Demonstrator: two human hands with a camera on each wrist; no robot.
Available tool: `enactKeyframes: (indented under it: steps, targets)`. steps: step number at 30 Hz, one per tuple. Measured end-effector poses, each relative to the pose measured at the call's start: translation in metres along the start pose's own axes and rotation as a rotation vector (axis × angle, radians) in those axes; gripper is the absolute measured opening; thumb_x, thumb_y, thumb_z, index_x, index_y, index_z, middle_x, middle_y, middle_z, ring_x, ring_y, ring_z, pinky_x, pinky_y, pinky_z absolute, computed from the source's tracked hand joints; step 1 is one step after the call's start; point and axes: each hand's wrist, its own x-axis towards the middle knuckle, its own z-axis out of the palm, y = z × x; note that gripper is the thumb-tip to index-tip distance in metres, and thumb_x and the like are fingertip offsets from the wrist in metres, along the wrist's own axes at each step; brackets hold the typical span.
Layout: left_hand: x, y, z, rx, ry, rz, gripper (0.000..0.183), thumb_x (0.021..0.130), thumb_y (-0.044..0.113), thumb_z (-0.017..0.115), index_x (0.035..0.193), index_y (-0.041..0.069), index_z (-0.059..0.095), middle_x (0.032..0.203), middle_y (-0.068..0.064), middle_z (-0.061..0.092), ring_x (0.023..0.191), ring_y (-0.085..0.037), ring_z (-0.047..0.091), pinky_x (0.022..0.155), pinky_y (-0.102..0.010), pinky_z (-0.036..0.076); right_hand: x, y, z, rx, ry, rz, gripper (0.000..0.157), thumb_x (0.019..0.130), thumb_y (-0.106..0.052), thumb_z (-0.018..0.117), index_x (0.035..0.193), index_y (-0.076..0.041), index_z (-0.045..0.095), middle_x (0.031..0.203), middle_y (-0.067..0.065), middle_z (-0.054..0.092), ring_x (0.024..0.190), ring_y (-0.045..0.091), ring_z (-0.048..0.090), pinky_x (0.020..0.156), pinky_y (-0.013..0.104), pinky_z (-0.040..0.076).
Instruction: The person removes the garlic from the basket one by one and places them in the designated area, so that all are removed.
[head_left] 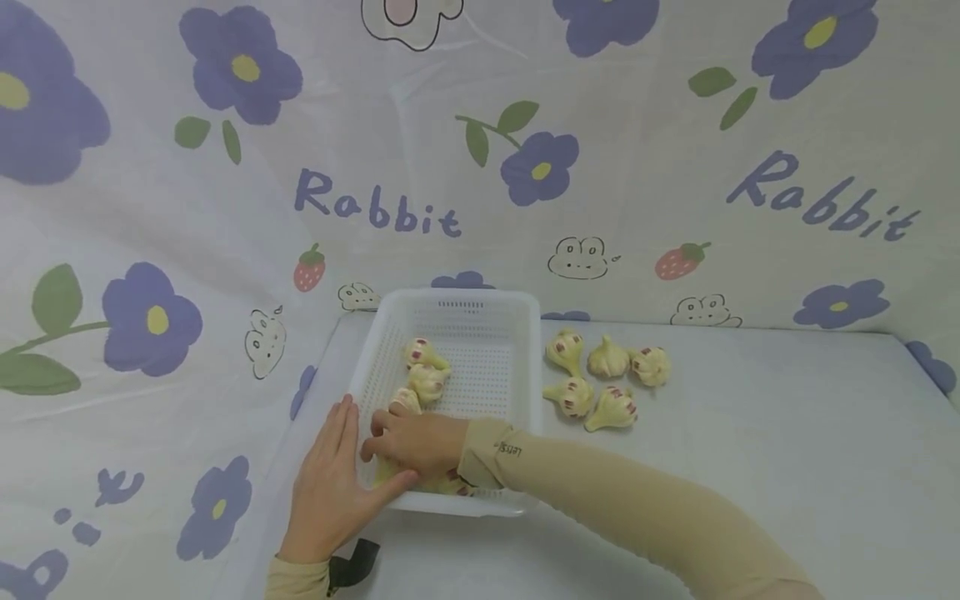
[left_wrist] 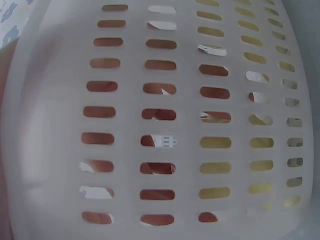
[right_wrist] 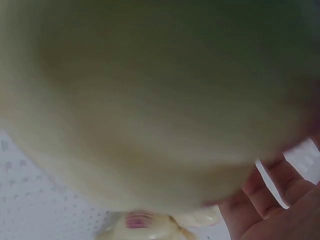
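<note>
A white plastic basket point(head_left: 534, 375) with slotted walls holds several garlic bulbs point(head_left: 428, 383) along its left side and near end. My right hand point(head_left: 420, 440) reaches down inside, fingers curled round a garlic bulb point(right_wrist: 150, 125) that looms large and blurred in the right wrist view. Against the basket's left side rests my left hand point(head_left: 330, 487), fingers straight along the outside and thumb at the near rim. In the left wrist view the slotted wall point(left_wrist: 50, 150) fills the picture, with parts of fingers and bulbs showing through.
Several more garlic bulbs point(head_left: 611, 407) lie on the white table point(head_left: 750, 450) just right of the basket. Behind and to the left hangs a white cloth point(head_left: 637, 108) printed with flowers and rabbits. A black strap end point(head_left: 356, 564) shows at the left wrist.
</note>
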Motion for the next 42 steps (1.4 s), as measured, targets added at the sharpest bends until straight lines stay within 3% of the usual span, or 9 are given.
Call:
enactKeyframes:
  steps: [9,18,32,42]
  targets:
    - [0.002,0.002,-0.001,0.005,0.017,0.012,0.121,0.076,0.072,0.079,0.157,-0.009,0.036,0.166,-0.024,0.035,0.154,-0.041,0.036,0.118,-0.059,0.039,0.000,0.005,0.008,-0.016,-0.011,0.036,0.044,0.095,-0.035,0.074,0.137,-0.028,0.066,0.140,0.002,0.058,0.116,0.015,0.049,0.095,0.022,0.046]
    - [0.002,0.002,-0.003,0.006,0.000,0.006,0.122,0.077,0.071,0.078,0.157,-0.010,0.035,0.167,-0.024,0.033,0.155,-0.041,0.034,0.119,-0.058,0.038,0.000,0.005,0.005,0.051,-0.034,0.076,0.047,0.093,-0.035,0.076,0.138,-0.027,0.065,0.141,0.002,0.057,0.119,0.015,0.047,0.096,0.022,0.046]
    - [0.000,-0.001,-0.006,-0.007,-0.076,-0.007,0.126,0.076,0.074,0.077,0.159,-0.009,0.030,0.170,-0.024,0.024,0.158,-0.041,0.026,0.123,-0.058,0.032,-0.003,0.014,0.008,0.066,0.021,0.068,0.051,0.089,-0.026,0.083,0.137,-0.025,0.065,0.136,0.001,0.056,0.116,0.014,0.048,0.096,0.022,0.046]
    - [-0.002,-0.002,-0.006,-0.019,-0.066,-0.011,0.126,0.076,0.073,0.078,0.160,-0.008,0.029,0.170,-0.024,0.024,0.157,-0.041,0.027,0.122,-0.058,0.034,-0.003,0.017,-0.005,0.090,0.086,0.092,0.051,0.086,-0.021,0.084,0.133,-0.022,0.064,0.133,0.002,0.056,0.114,0.014,0.049,0.095,0.020,0.047]
